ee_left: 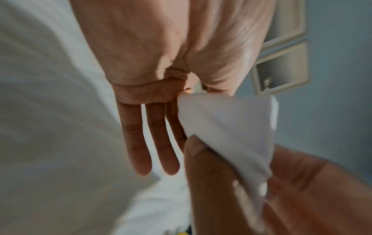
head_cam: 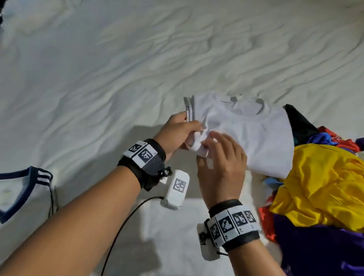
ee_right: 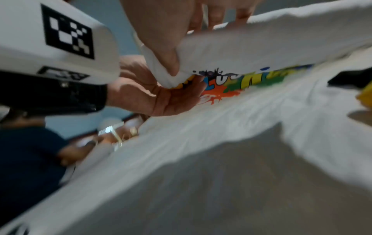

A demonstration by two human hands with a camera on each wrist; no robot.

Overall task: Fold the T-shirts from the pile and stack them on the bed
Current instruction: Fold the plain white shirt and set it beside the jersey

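Note:
A white T-shirt (head_cam: 252, 135) lies partly folded on the bed (head_cam: 129, 51), collar away from me, its right edge against the pile. My left hand (head_cam: 190, 134) pinches its near left corner between thumb and forefinger, the other fingers (ee_left: 153, 136) straight. My right hand (head_cam: 210, 146) pinches the same bunched corner (ee_left: 227, 127) from the right, thumb (ee_right: 171, 52) pressed on the cloth. The corner is lifted, and a colourful print (ee_right: 241, 81) shows on the shirt's underside. The pile of T-shirts (head_cam: 330, 190), yellow, purple, red, blue and black, sits at the right.
A white jersey with navy trim (head_cam: 1, 198) lies flat at the lower left. Another person (ee_right: 26, 151) in dark blue is by the bed's far left side. The rumpled white sheet stretches across the far and left parts of the bed.

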